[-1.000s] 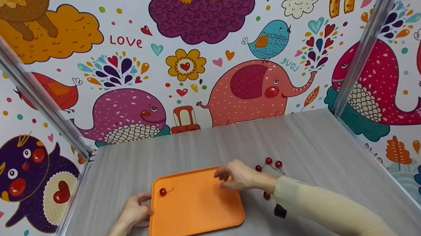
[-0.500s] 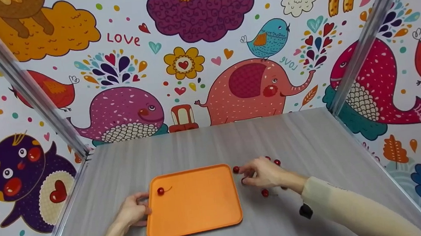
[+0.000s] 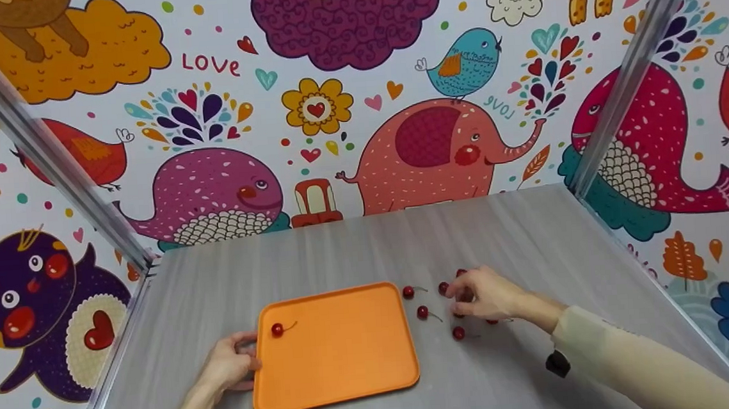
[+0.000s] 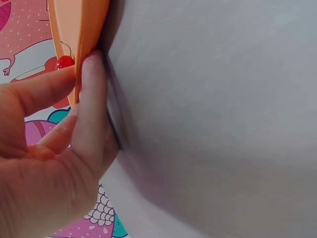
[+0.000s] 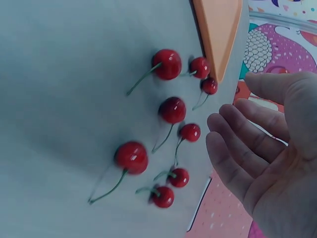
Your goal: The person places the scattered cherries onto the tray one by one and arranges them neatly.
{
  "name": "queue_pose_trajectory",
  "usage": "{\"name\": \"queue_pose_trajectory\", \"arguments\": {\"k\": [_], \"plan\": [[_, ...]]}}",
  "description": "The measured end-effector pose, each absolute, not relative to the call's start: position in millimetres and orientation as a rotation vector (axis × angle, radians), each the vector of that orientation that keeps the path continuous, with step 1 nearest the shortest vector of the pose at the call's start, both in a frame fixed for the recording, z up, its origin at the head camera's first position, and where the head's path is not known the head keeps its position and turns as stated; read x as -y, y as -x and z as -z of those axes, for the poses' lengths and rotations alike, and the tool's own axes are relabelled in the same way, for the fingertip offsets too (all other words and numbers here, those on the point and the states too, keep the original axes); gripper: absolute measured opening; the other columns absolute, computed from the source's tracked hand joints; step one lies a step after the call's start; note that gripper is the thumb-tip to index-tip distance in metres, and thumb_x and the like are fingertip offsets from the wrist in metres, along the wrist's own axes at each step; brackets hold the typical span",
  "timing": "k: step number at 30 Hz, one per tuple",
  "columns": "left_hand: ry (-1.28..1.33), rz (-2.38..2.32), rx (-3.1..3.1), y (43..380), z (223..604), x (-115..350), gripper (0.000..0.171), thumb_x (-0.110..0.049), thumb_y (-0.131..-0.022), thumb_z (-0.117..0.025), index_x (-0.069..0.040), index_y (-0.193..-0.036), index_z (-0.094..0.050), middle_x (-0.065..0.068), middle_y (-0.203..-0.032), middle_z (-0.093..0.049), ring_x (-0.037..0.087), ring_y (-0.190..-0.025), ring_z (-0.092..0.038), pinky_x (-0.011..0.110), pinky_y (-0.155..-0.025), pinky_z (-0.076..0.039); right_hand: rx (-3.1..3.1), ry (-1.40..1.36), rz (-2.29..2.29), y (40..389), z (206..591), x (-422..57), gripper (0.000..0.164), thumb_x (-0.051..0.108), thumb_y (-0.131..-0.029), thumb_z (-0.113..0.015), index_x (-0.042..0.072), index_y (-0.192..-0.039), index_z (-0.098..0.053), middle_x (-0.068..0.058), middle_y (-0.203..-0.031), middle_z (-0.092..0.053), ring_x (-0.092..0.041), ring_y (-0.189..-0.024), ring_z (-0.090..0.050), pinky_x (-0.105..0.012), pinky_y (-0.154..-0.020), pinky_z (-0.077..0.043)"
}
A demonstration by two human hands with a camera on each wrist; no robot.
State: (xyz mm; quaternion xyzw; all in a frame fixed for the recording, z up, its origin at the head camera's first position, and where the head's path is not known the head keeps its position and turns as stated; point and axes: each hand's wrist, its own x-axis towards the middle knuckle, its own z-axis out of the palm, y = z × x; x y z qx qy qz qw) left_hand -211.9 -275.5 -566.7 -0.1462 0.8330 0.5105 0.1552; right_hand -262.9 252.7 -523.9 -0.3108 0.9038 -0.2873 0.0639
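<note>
On the table lies an orange tray [image 3: 343, 353], with one stemmed cherry [image 3: 277, 330] near its upper left corner. My left hand [image 3: 227, 366] grips the tray's left edge; the left wrist view has fingers [image 4: 92, 94] on either side of the rim. Above several cherries right of the tray hovers my right hand [image 3: 491, 293], its fingers loosely bent and holding nothing. Cherries with green stems show clearly in the right wrist view, a large cherry [image 5: 132, 157] nearest the camera. In the head view the hand partly hides some of them.
A grey wood-grain table [image 3: 304, 260] bears everything. Behind it and at the sides stand walls [image 3: 369, 88] printed with cartoon animals. Metal posts [image 3: 612, 78] rise at the back corners.
My right hand has moved rightward from over the tray's right side to above the cherries, uncovering those closest to the tray. My left hand keeps its hold on the tray edge.
</note>
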Motion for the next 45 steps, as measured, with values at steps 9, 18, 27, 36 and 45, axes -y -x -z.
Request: {"name": "queue_pose_trajectory", "arguments": {"k": [9,18,27,36,45], "plan": [[0.433,-1.448,-2.386,212.6,564.2,276.0,0.071,0.009,-0.089,-0.072,0.003,-0.158,-0.056,0.018,-0.120,-0.069,0.022,-0.093,-0.076,0.046,-0.075,-0.069,-2.773,0.885,0.906,250.5,528.8,-287.4,0.015,0.013,-0.099,-0.082,0.001,-0.108,-0.083,-0.006,-0.092,-0.083,0.002,-0.076,-0.065,-0.023,-0.068,-0.057],[0.434,-1.434,-2.390,211.7,562.7,275.9,0.071,0.009,-0.088,-0.072,0.003,-0.157,-0.057,0.017,-0.119,-0.068,0.023,-0.094,-0.075,0.046,-0.075,-0.069,-2.818,0.819,0.904,239.9,541.4,-318.3,0.013,0.007,-0.095,-0.082,0.001,-0.106,-0.084,0.000,-0.086,-0.080,0.005,-0.074,-0.059,-0.022,-0.065,-0.053],[0.450,-1.439,-2.386,212.7,566.2,276.0,0.071,0.010,-0.086,-0.071,0.005,-0.155,-0.058,0.015,-0.113,-0.067,0.023,-0.091,-0.073,0.045,-0.073,-0.069,-2.863,0.708,0.849,232.3,560.6,-333.5,0.012,0.011,-0.091,-0.088,0.009,-0.102,-0.086,0.003,-0.091,-0.081,0.001,-0.080,-0.064,-0.024,-0.070,-0.057],[0.459,-1.462,-2.372,212.4,567.7,274.1,0.073,0.011,-0.083,-0.071,0.004,-0.154,-0.058,0.013,-0.110,-0.064,0.023,-0.091,-0.070,0.046,-0.071,-0.068,-2.944,0.676,0.807,227.4,575.3,-337.9,0.010,0.008,-0.089,-0.090,0.013,-0.097,-0.087,0.002,-0.093,-0.082,-0.003,-0.082,-0.069,-0.026,-0.072,-0.061],[0.462,-1.456,-2.390,212.4,566.0,274.1,0.073,0.010,-0.084,-0.073,0.004,-0.155,-0.058,0.015,-0.114,-0.065,0.024,-0.093,-0.071,0.046,-0.072,-0.068,-3.054,0.764,0.771,228.4,579.2,-336.4,0.011,0.005,-0.088,-0.089,0.015,-0.090,-0.087,0.004,-0.090,-0.081,-0.010,-0.082,-0.073,-0.031,-0.073,-0.062]]}}
